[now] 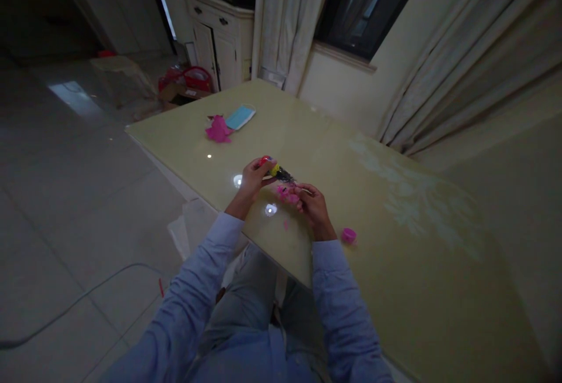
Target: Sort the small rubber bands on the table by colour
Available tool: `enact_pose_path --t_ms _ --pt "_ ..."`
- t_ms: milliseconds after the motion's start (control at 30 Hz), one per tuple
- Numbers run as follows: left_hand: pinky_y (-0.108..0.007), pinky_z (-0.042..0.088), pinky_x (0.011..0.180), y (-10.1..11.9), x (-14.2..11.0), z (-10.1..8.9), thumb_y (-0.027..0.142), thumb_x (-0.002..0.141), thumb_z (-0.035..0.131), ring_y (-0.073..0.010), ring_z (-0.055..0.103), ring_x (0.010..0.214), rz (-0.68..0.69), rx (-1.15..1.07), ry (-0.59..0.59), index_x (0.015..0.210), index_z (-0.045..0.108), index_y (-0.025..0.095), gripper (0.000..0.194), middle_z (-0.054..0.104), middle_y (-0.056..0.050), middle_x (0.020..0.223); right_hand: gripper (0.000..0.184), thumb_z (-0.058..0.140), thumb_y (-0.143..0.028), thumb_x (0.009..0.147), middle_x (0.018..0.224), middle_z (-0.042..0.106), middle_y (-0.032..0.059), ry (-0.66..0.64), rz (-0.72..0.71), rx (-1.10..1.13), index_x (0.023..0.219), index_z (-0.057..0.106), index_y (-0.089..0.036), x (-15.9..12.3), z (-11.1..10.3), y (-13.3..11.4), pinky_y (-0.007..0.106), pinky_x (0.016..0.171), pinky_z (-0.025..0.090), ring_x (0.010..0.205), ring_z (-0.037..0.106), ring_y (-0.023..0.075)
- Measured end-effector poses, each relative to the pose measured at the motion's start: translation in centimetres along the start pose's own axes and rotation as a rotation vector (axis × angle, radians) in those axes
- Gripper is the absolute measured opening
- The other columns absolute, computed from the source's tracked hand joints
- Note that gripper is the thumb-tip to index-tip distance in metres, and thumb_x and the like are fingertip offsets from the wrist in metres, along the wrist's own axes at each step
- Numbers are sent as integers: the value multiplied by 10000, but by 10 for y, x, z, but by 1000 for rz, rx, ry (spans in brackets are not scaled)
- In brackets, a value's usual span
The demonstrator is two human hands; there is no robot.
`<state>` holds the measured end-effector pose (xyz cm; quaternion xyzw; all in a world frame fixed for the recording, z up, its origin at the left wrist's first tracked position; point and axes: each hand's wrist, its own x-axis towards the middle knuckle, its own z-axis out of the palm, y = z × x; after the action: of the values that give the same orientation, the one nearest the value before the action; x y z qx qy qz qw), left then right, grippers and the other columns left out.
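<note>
My left hand (253,179) is closed around a small red and yellow object (274,169) with a dark, shiny end that points right. I cannot make out its kind. Just below that dark end is a crumpled pink piece (287,194), pinched in the fingers of my right hand (313,204). The two hands are close together above the table (307,137), and the dark end appears to meet the pink piece. A small pink scrap (285,225) lies on the tabletop below them. To the right of my right wrist sits a small round pink roll or ring (349,235).
Farther back on the glossy table lie a blue face mask (240,118) and a crumpled pink piece (218,130). A white cabinet (223,43), a cardboard box (175,95) and red items stand beyond. Curtains (285,26) hang along the wall; a cable (88,292) crosses the floor.
</note>
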<state>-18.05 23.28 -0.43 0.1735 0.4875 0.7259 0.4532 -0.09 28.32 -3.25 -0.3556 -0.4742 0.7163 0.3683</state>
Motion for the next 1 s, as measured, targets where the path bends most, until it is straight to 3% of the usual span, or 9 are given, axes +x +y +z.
enact_pose_path --t_ms 133,300,400,600,733,867,1000 --pt "-347 574 703 2 3 -2 450 592 821 -164 639 784 95 117 15 954 654 181 481 656 -33 885 404 808 -372 661 825 750 57 4 30 -42 952 642 -146 0 -1 -1 152 293 362 372 538 63" --pt "-299 537 762 3 3 6 391 642 792 -174 630 850 507 547 92 1018 669 183 448 677 -59 992 648 747 -329 724 833 747 69 26 83 -77 1299 508 -151 -2 3 -3 171 296 364 396 581 101" --pt "-282 529 722 3 0 12 366 658 787 -169 625 842 598 678 67 1087 657 193 481 670 -77 1080 550 752 -315 712 842 736 65 37 82 -57 1197 559 -143 -2 5 -1 164 299 352 419 590 99" --pt "-272 525 746 -2 5 18 441 695 763 -147 612 803 510 482 38 1002 649 178 421 666 -43 927 371 791 -321 693 779 682 -12 -105 153 178 988 623 -172 -4 11 -3 116 328 320 475 540 45" --pt "-274 545 672 -5 5 19 487 662 773 -151 621 776 285 233 29 971 636 172 463 645 -28 872 417 738 -355 761 707 631 -58 -199 159 335 1134 613 -215 -6 15 -7 111 318 305 408 443 24" --pt "-279 557 660 -6 -4 22 488 625 799 -153 633 779 140 97 36 964 639 169 492 655 -43 897 579 706 -398 791 681 635 -77 -298 121 284 1321 504 -281 -9 15 -5 120 286 279 328 385 23" --pt "-272 553 640 -9 -14 24 478 611 813 -138 622 721 26 58 -29 928 635 160 483 649 -41 848 657 670 -495 811 689 666 -58 -449 132 254 1385 448 -265 -12 10 -2 135 269 299 277 351 24"
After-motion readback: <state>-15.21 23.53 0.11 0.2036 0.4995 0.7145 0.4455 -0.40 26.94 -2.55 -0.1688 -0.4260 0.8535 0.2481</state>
